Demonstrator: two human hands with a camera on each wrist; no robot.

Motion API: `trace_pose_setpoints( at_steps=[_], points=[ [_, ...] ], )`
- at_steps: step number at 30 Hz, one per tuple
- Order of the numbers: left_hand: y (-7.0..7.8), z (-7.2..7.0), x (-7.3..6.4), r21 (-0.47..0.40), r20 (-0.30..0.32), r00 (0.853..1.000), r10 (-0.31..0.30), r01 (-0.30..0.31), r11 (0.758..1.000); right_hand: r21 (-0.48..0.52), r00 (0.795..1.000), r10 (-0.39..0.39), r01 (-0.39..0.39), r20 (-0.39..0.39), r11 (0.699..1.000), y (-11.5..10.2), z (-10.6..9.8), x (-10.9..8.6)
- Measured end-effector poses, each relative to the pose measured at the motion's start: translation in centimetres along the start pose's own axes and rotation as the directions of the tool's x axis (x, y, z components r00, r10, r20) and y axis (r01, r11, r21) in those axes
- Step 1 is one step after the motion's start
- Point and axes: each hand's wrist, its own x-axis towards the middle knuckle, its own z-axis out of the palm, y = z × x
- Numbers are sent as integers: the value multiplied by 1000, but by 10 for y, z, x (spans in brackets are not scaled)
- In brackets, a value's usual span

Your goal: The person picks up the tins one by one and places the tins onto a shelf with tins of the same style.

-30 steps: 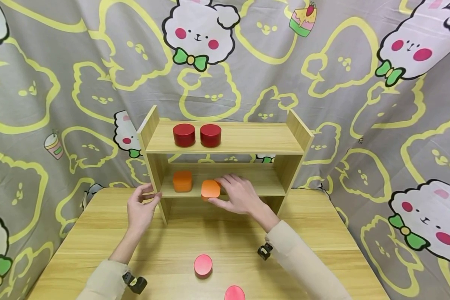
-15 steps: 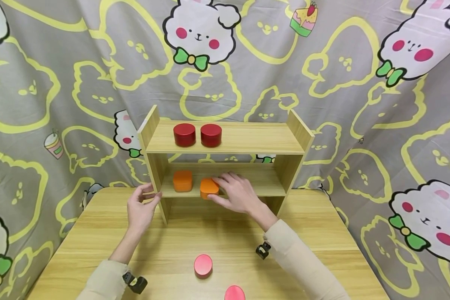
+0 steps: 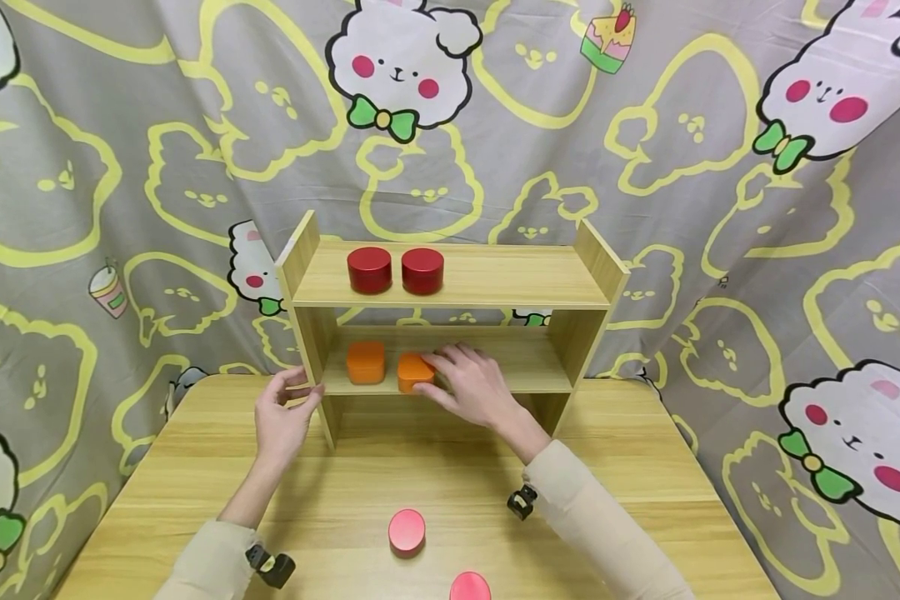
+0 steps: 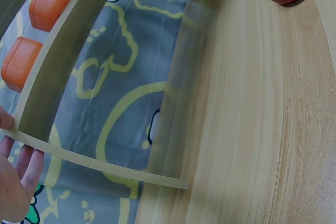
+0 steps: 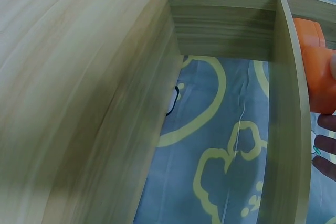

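A two-tier wooden shelf (image 3: 510, 275) stands on the table. My left hand (image 3: 281, 417) pinches its left side panel; in the left wrist view, thumb and fingers lie on opposite faces of that board. With its thumb in front and fingers behind, my right hand (image 3: 476, 387) holds an orange rounded-square box (image 3: 412, 375) at the front edge of the middle tier. A second orange box (image 3: 365, 363) sits on that tier to its left, a small gap between them. Two dark red round tins (image 3: 369, 271) stand side by side on the top tier.
Two pinkish-red round tins, one (image 3: 407, 533) in front of the shelf and another (image 3: 469, 587) cut off by the lower frame edge, are on the wooden table (image 3: 615, 508). A patterned curtain (image 3: 525, 150) hangs behind.
My right hand has carried the orange box slightly left and back onto the middle tier, and the box now looks more level. My left hand has stayed on the side panel.
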Motion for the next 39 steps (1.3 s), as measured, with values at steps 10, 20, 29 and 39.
trace_pose_setpoints(
  at_steps=[10,20,29,39],
  points=[
    [1,0,-1,3,-2,1000,11,-11,1000,-8,1000,21,-21,-5,1000,1,4,4],
    [1,1,-1,0,-1,1000,5,-5,1000,1,998,56,-56,41,998,2,6,8],
    [1,1,-1,-2,-3,1000,13,-13,1000,44,995,81,-83,50,996,4,8,10],
    [0,1,0,-4,-4,1000,19,-19,1000,7,997,47,-47,-58,999,7,-2,-6]
  ],
)
